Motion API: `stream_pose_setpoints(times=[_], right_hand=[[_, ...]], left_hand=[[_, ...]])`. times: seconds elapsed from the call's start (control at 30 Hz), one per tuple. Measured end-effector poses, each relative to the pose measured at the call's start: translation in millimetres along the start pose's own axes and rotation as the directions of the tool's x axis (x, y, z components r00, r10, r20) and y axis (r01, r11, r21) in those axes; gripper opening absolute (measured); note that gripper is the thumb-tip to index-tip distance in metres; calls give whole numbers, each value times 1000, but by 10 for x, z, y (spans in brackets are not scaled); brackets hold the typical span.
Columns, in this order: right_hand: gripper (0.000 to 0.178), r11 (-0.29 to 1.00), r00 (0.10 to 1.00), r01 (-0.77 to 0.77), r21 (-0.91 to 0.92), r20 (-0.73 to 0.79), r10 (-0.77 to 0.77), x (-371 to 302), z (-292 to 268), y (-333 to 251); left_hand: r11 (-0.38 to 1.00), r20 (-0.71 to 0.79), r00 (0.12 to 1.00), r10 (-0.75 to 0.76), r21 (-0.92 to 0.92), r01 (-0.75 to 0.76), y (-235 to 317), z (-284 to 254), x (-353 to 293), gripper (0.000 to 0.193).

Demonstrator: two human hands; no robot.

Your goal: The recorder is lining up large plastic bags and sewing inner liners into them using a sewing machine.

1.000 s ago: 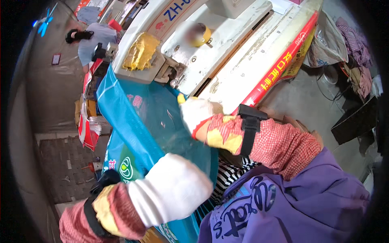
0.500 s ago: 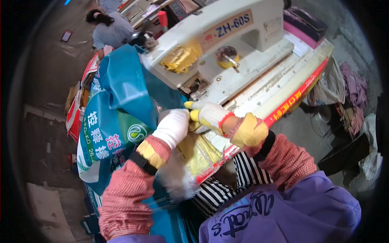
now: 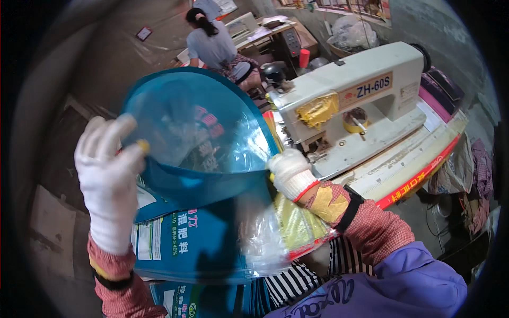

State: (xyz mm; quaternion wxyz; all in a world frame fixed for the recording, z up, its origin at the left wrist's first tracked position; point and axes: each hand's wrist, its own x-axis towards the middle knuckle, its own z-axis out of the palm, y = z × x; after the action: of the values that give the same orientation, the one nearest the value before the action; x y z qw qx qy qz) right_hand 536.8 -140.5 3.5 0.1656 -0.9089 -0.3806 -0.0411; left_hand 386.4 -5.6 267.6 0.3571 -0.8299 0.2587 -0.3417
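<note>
A blue printed plastic sack [image 3: 207, 183] has its mouth spread into a wide oval, showing its shiny inside. My right hand [image 3: 292, 170], in a white glove, is closed on the right edge of that mouth. At the opposite side is my left hand [image 3: 108, 164], gloved too, with fingers apart beside the left rim; motion blurs it slightly. Under the opened sack lie more blue printed sacks [image 3: 212, 225]. Crumpled clear plastic film [image 3: 260, 230] lies next to them, partly blurred. A white sewing machine [image 3: 344, 93] stands just beyond my right hand.
The machine's table has a red-and-yellow front edge [image 3: 419, 175]. A tape roll [image 3: 354, 122] rests on the machine bed, and a purple-black box [image 3: 440, 93] sits behind. Another person [image 3: 214, 45] works at the back. Hanging bags and cloth [image 3: 480, 169] are at the right.
The sack's mouth has opened out and moved away from the machine's needle area. My left hand has swung left and its fingers have spread. The view has shifted left.
</note>
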Motion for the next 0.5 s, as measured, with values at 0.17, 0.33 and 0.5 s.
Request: stream_pose_setpoints(times=[0.17,0.33,0.5], right_hand=[[25,847,979,116,519,-203,-10,-256,-322,-456],[34,686,938,69,725,-282,203,-504,-737,-373],[35,564,929,45,825,-242,280,-705,-749,-187]], left_hand=[[483,85,741,-666,-707,516,-5,460,-662,55],[745,516,806,-289,-408,528,374,1165,-1801,97],[722,653,446,-613,232,652,296,1494,-2252,49]])
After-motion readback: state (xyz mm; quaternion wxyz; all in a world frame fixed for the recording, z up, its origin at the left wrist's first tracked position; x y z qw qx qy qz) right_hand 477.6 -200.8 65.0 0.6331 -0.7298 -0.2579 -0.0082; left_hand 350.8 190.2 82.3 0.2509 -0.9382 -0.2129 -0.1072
